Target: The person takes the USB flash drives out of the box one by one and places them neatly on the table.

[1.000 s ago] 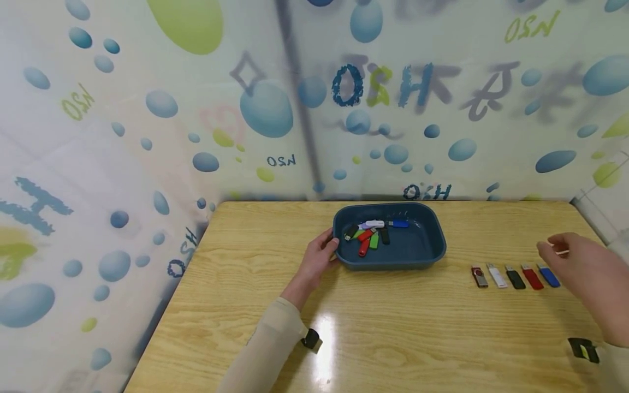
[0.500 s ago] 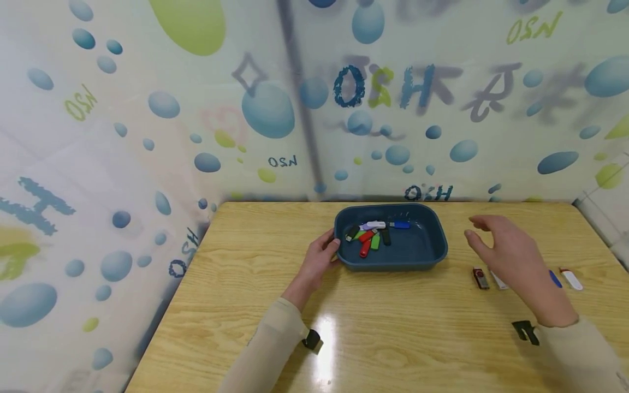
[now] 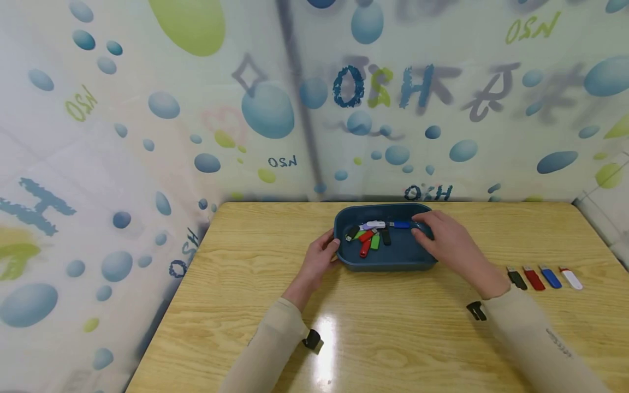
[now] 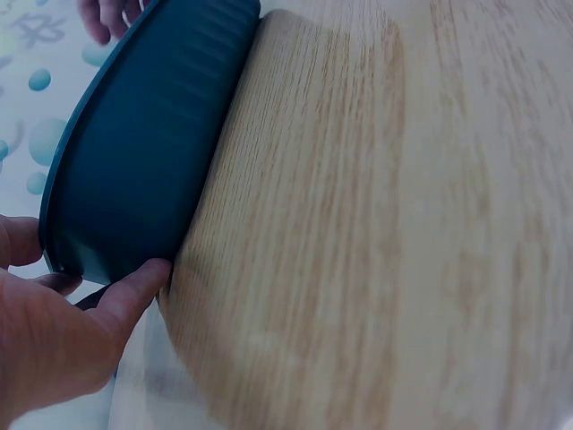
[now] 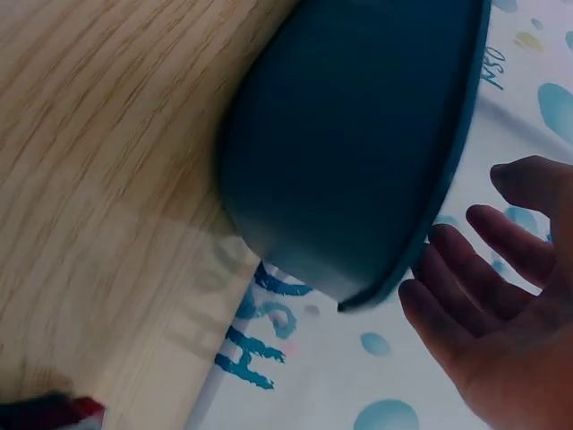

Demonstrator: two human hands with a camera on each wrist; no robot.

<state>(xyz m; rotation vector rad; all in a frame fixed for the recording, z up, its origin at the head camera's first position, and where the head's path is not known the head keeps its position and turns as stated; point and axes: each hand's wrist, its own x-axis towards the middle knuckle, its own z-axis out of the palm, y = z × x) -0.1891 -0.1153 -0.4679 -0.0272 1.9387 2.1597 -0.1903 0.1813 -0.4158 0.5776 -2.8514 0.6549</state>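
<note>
A dark blue plastic basin (image 3: 388, 267) stands on the wooden table with several USB sticks inside, among them a blue one (image 3: 400, 224), a green one (image 3: 375, 241) and a red one (image 3: 365, 248). My left hand (image 3: 316, 259) grips its left end, thumb at the rim. The left wrist view shows fingers (image 4: 134, 291) on the basin's outer wall. My right hand (image 3: 454, 243) reaches over the right end with fingers spread and nothing between them. On the right lies a row: a black stick (image 3: 516, 278), red stick (image 3: 534, 278), blue stick (image 3: 551, 277) and white stick (image 3: 571, 279).
Behind the table hangs a patterned curtain (image 3: 422, 153), close to its back edge. The light wood table (image 3: 393, 327) spreads in front of the basin. My right forearm covers the left part of the row of sticks.
My right hand has swung left from the row to the basin. A white stick now shows at the row's right end, where the hand was. The left hand and basin keep their place.
</note>
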